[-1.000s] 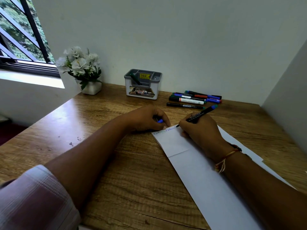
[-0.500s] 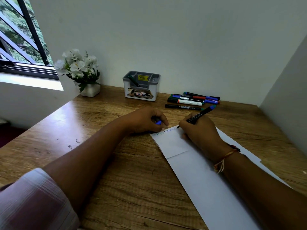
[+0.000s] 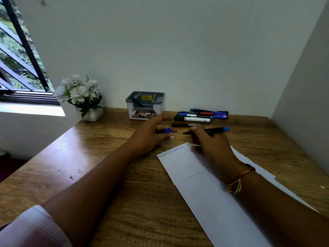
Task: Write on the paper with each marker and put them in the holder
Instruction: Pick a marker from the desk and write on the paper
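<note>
The holder (image 3: 145,106) stands close before the wall (image 3: 178,59) with bare table (image 3: 99,136) in front and to its left as far as the flower pot (image 3: 89,114), while loose markers (image 3: 199,115) occupy the table just to its right.

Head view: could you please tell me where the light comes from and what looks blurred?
In the head view, daylight from the black-barred window at left leaves a pale sheen on the brown wooden table; the left hand looks slightly motion-blurred.

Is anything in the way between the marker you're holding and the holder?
Only the left hand, pinching the cap, sits between the marker and the holder. Nothing else visible blocks it.
</note>
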Demonstrator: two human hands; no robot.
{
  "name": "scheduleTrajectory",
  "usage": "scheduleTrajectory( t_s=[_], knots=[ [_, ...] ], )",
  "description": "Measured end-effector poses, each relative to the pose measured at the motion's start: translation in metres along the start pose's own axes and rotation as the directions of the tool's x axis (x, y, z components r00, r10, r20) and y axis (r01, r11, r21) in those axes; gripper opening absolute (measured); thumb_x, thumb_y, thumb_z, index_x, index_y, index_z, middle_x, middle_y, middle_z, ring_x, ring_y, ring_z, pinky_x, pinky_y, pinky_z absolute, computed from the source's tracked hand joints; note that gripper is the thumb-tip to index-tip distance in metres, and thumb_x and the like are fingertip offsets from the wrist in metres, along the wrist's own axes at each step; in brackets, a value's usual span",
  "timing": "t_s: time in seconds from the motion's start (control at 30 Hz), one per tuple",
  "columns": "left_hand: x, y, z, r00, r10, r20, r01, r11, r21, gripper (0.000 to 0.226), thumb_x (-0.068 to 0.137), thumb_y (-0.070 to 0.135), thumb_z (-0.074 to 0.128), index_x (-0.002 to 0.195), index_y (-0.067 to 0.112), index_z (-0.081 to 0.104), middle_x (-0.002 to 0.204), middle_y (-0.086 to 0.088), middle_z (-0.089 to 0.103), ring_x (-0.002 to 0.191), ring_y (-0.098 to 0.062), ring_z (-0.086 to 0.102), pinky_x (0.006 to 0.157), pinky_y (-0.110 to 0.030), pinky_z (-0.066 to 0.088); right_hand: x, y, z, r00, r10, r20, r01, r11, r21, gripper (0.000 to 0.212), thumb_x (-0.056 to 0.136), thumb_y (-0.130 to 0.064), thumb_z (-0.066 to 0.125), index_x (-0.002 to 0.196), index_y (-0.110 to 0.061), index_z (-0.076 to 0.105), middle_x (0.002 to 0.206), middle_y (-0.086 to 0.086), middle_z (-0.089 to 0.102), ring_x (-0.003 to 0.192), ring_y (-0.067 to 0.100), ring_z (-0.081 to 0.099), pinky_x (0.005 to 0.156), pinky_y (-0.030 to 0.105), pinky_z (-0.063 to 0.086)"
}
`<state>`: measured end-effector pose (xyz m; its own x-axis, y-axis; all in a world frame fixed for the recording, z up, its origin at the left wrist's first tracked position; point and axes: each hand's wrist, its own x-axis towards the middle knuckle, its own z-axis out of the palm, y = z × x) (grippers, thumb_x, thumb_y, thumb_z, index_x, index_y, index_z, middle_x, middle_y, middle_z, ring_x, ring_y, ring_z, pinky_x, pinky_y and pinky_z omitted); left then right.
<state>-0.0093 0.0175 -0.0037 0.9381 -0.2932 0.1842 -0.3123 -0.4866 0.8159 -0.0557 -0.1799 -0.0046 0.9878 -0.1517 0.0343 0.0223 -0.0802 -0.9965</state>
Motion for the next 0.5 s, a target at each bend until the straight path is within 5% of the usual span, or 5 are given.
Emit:
scheduleTrajectory(
  t_s=[0.2,0.5],
  knots=[
    [-0.0023,0.0031,0.0024,0.997,0.050,-0.053,-0.046,0.996,0.070,0.067,0.076,0.014,0.080,0.130,0.038,0.048,0.086,0.026,0.070,0.091,0.015,0.061,0.074,-0.005,0.045,-0.0055,-0.0072,0.0010,0.989,-0.137,0.061,0.132,0.988,0.078,0.015,0.104,-0.020,0.054,0.103,-0.017,0.069,0.090,0.006,0.078,0.082,0.012,0.074,0.069,0.022,0.060],
    [-0.0007,0.0027,0.0047,0.997,0.064,-0.052,-0.056,0.988,0.141,0.077,0.073,0.022,0.083,0.136,0.037,0.043,0.090,0.018,0.070,0.103,0.001,0.061,0.096,-0.026,0.043,-0.0060,-0.0011,0.0015,0.974,-0.183,0.135,0.179,0.983,0.038,0.018,0.104,-0.019,0.055,0.107,-0.011,0.070,0.089,0.004,0.077,0.083,0.010,0.074,0.069,0.021,0.060]
  ],
)
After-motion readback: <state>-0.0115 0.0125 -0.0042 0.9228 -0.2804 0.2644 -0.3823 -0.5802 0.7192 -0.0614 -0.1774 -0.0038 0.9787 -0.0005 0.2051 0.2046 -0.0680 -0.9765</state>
